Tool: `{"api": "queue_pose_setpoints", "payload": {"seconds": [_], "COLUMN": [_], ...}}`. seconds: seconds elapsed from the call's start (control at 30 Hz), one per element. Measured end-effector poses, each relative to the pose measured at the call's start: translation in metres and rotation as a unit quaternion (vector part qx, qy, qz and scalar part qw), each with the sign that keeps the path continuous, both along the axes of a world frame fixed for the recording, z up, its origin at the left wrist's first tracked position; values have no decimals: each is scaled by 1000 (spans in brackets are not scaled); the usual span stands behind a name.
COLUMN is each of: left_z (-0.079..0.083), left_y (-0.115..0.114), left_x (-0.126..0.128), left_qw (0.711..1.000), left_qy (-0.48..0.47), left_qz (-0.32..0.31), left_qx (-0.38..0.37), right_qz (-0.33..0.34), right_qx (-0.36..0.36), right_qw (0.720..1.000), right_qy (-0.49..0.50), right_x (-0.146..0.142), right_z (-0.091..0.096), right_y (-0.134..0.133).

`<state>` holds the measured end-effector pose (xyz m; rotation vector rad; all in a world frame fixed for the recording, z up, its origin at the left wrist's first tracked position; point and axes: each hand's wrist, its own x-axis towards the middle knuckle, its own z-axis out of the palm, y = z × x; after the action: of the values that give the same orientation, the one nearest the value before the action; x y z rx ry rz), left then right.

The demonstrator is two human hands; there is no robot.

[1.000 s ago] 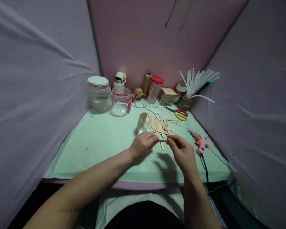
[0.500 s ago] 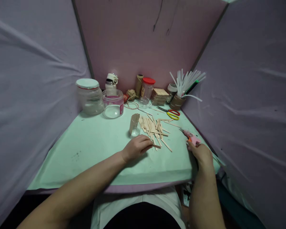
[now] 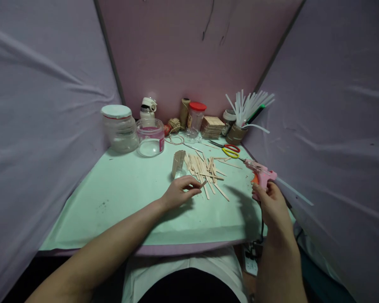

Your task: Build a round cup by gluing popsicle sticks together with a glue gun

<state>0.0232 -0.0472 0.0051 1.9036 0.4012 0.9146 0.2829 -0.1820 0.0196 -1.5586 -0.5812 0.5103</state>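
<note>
My left hand [image 3: 182, 190] is closed in a pinch on a short wooden craft stick [image 3: 203, 184], just in front of a loose pile of craft sticks [image 3: 205, 170]. Behind that hand stands a small clear cup [image 3: 178, 164] with wooden sticks upright along its side; its base is partly hidden. At the right, my right hand [image 3: 268, 198] grips the handle of a pink hot glue gun [image 3: 262, 173], held above the table. A glue stick [image 3: 295, 191] sticks out of its back, and the nozzle points left and away from me.
Scissors with red and yellow handles [image 3: 229, 150] lie behind the pile. Along the back stand a lidded jar [image 3: 118, 128], an open clear tub [image 3: 150, 139], a red-lidded jar [image 3: 196, 120], stacked wooden squares [image 3: 212, 127] and a pot of glue sticks [image 3: 236, 134]. Fabric walls enclose the table.
My right hand has lifted the glue gun from the table's right side, bringing its glue stick into view. The craft stick in my left hand has turned, its tip now pointing up.
</note>
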Motion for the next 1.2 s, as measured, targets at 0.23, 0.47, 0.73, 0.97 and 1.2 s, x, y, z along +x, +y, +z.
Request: {"api": "queue_pose_setpoints", "payload": {"seconds": [0.23,0.47,0.73,0.97,1.2], "left_z": [1,0,3,4,2], "left_y": [5,12,13,13,13], "left_x": [0,-8,-11,-10,-10], "left_qw": [887,846,828,839,844], "left_qy": [-21,-37,-60,-46,-43], "left_qz": [-104,-109,-120,-128,-134], "left_qx": [-450,-521,-545,-528,-517], "right_qz": [145,224,222,194,192], "right_qx": [44,63,-40,-41,-23], "right_qw": [977,969,965,945,943], "right_qy": [148,78,-131,-259,-270], "right_x": [-72,-96,-112,-123,-124], "right_z": [25,5,8,19,14], "right_y": [-13,-25,-35,-30,-30]}}
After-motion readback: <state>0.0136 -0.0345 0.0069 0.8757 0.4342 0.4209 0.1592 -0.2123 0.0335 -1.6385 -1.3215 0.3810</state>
